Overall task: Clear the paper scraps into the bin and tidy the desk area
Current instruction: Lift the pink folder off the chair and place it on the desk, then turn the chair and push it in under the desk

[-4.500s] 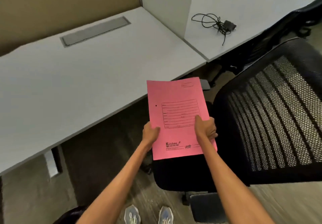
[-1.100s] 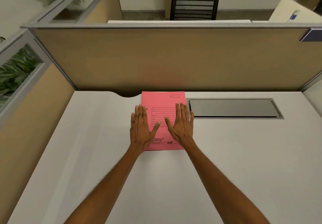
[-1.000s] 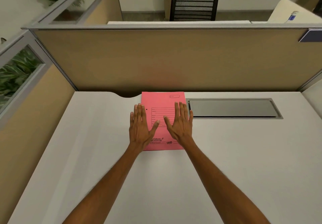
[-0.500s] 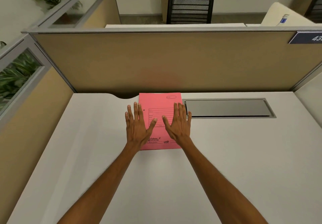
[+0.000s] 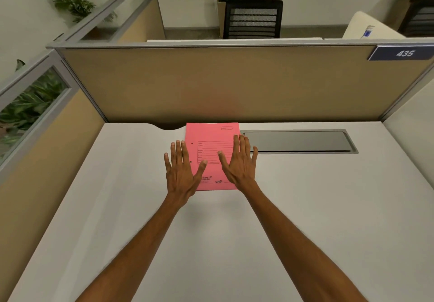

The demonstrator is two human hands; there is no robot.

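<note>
A pink paper folder point(image 5: 212, 137) with printed lines lies flat on the white desk point(image 5: 234, 231), close to the back partition. My left hand point(image 5: 182, 172) rests palm down over the folder's left edge, fingers spread. My right hand point(image 5: 239, 163) lies palm down over its right edge, fingers spread too. Neither hand grips anything. No paper scraps or bin are in view.
A grey cable-tray lid point(image 5: 298, 140) is set into the desk right of the folder. Tan partition walls point(image 5: 223, 85) close the desk at the back and left. A blue sign reading 435 point(image 5: 402, 53) hangs at the top right. A black chair point(image 5: 252, 18) stands beyond.
Earlier I held the pink folder in both hands beside a chair; it now lies on the desk under my flat hands. Over the last second the hands barely moved; the view tilted up slightly.
</note>
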